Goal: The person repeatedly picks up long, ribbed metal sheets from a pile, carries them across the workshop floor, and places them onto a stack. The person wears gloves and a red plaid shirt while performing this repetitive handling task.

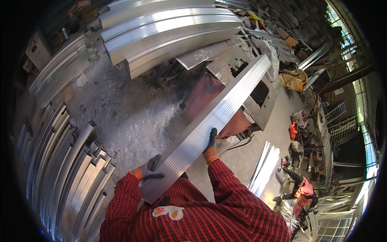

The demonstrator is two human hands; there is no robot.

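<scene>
A long ribbed aluminium profile (209, 123) slants across the middle, from near my body up to the far right. My left hand (150, 169), in a grey and orange work glove, grips its near end, with the thumb over the ribbed face. Farther along, my right hand (211, 147) in a matching glove holds the profile's right edge, thumb up on the ribbed face; its other fingers are hidden beneath. The far part of the profile lies over a metal worktable (266, 115) with dark openings. Dark red cloth (203, 94) hangs at the table's side.
Wide aluminium profiles (173, 34) are stacked at the far side. Many long profiles (68, 173) stand packed at the left. Thin bright strips (264, 167) lie on the floor at right. A co-worker in orange (303, 193) bends at the lower right. Metal scraps litter the floor (133, 109).
</scene>
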